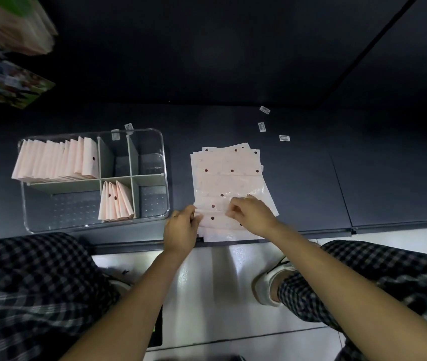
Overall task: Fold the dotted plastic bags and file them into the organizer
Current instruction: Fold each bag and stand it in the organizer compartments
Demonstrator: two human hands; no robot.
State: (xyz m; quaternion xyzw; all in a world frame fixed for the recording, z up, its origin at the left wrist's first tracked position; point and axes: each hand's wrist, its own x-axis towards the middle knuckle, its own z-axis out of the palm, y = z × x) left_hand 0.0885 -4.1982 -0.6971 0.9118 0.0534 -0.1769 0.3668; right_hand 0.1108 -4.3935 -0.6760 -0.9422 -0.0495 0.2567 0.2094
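- At the near edge of the dark worktop [311,178], a stack of flat dotted plastic bags [229,178] lies just right of the clear organizer [164,162].
- Left hand [181,229] sits at the stack's near left corner, fingers curled onto the edge of the top bag; right hand [252,216] rests on the near part of the stack, fingers bent and pinching the top sheet.
- Judged step: separating or starting the fold of the top bag, not yet filing.
- Folded bags [56,160] already fill the organizer's far left compartment, and a few more [116,203] stand in the near middle one; the other compartments show no bags.
- Next move likely calls for lifting one sheet free of the slippery stack, creasing it to the width of the filed ones, then standing it beside those in the near middle compartment.
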